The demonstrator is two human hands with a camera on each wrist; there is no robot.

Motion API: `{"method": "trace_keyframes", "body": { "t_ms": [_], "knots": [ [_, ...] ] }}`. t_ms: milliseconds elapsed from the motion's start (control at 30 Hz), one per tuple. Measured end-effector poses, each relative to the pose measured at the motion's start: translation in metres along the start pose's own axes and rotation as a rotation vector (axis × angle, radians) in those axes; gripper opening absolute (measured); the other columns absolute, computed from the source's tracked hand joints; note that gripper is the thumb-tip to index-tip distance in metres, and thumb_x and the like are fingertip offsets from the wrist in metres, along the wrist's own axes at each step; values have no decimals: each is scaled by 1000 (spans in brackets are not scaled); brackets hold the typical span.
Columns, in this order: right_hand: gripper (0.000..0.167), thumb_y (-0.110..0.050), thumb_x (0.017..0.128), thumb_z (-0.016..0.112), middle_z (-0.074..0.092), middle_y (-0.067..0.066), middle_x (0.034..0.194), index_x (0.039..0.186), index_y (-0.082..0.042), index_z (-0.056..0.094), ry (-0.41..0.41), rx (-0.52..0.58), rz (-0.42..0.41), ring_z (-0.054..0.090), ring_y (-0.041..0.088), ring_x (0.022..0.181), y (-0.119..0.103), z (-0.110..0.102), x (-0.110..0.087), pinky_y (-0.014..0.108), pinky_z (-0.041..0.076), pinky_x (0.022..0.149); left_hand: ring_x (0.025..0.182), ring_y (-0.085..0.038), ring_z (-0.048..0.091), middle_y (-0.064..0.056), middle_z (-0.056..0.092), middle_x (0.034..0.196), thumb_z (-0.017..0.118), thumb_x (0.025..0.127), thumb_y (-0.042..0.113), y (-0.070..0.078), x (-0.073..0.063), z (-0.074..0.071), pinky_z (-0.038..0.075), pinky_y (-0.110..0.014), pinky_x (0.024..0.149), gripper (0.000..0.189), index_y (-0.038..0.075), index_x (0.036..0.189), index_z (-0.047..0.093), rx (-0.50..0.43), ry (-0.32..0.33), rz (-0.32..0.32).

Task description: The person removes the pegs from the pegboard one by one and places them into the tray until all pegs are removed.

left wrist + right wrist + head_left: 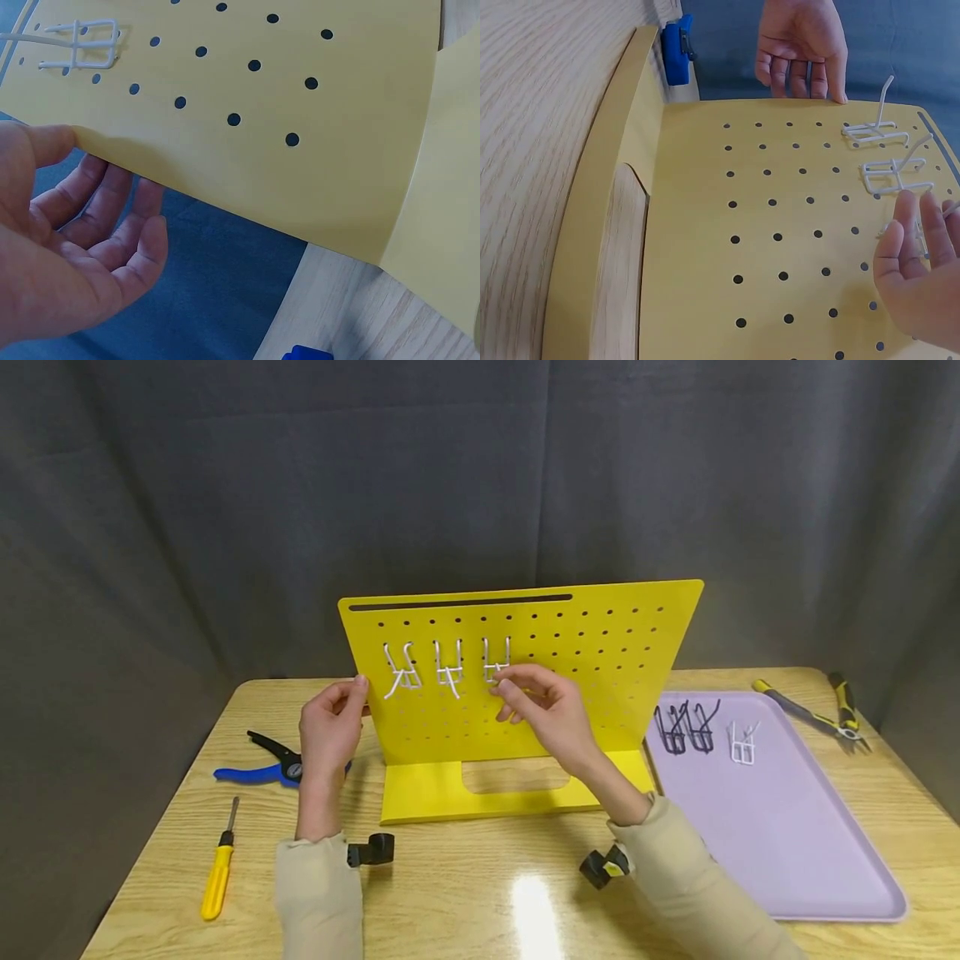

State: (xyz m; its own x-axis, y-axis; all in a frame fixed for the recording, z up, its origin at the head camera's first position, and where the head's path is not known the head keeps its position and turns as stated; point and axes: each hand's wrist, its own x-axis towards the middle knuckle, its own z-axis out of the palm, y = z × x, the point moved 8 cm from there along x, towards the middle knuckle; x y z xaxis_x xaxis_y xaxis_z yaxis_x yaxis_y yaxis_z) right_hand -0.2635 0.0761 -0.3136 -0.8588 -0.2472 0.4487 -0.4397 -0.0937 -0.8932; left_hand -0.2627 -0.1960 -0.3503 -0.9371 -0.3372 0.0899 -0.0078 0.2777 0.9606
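A yellow pegboard (427, 748) stands upright on the table, with three white wire hooks in a row near its upper left. My left hand (330, 727) grips the board's left edge, thumb at the front and fingers behind, as the left wrist view also shows. My right hand (551, 714) is at the third hook (485, 653), its thumb and fingertips pinching around the lower part, which they partly hide. Left of it are the middle hook (881, 178) and the leftmost hook (870, 135), both with their prongs sticking out from the board.
On the right, a lilac tray (780, 835) carries black hooks (701, 731) and a white hook (742, 752). Pliers (806, 714) with yellow-black handles lie behind it. At left are a blue-and-black hand tool (255, 773) and a yellow screwdriver (217, 881).
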Motion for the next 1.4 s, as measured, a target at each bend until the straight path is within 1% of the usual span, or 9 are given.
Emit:
{"method": "trace_keyframes", "body": {
  "t_ms": [233,333,467,633,800,933,1100,1267,1400],
  "knots": [
    [23,-10,96,60,70,13,104,112,6,64,-10,-28,19,65,21,68,-1,0,1,32,52,65,90,-20,62,-16,65,104,54,96,45,0,1,0,44,-29,75,47,2,109,68,-11,-1,16],
    [23,-10,96,59,70,14,105,112,5,65,-17,-38,27,65,21,68,-1,-1,1,34,53,66,91,-20,62,-16,65,104,53,96,45,0,1,0,44,-29,75,47,2,110,67,-6,-1,15],
    [22,-10,96,59,69,16,104,111,5,66,-19,-53,40,65,20,69,-2,-1,1,36,53,66,93,-23,62,-16,65,105,53,96,45,0,1,0,44,-30,76,47,2,110,67,-10,-3,18],
    [20,-9,96,59,68,22,104,109,5,67,-21,-62,52,65,19,68,-2,-2,1,37,53,66,94,-25,62,-17,65,106,53,96,44,0,1,0,44,-30,76,47,1,109,67,-11,-4,23],
    [19,-7,95,59,68,21,103,107,5,67,-27,-64,58,65,19,69,-2,-1,2,37,52,67,95,-27,63,-17,66,106,53,97,44,0,1,0,45,-29,76,47,1,109,67,-10,-1,24],
    [17,-5,94,60,68,22,103,105,7,67,-39,-70,54,65,18,70,-3,-1,2,37,52,67,95,-27,62,-17,66,106,54,97,43,1,1,0,45,-29,76,47,1,109,68,-11,0,22],
    [19,-6,94,60,68,23,102,105,8,67,-58,-67,46,65,17,71,-8,-1,1,34,52,67,93,-25,63,-17,66,106,54,96,44,2,1,-1,45,-29,75,47,1,109,68,-8,5,17],
    [19,-6,94,60,68,20,98,105,9,66,-61,-45,52,65,16,71,-13,-3,0,33,52,67,94,-25,62,-18,66,105,54,97,43,0,1,0,45,-30,77,46,0,110,67,-16,-8,13],
    [19,-8,94,61,70,12,96,104,8,66,-77,-12,55,65,17,72,-18,-4,-2,32,53,68,94,-25,62,-18,66,106,54,96,44,-1,1,0,45,-30,77,47,1,110,67,-12,-4,5]
  ]
}}
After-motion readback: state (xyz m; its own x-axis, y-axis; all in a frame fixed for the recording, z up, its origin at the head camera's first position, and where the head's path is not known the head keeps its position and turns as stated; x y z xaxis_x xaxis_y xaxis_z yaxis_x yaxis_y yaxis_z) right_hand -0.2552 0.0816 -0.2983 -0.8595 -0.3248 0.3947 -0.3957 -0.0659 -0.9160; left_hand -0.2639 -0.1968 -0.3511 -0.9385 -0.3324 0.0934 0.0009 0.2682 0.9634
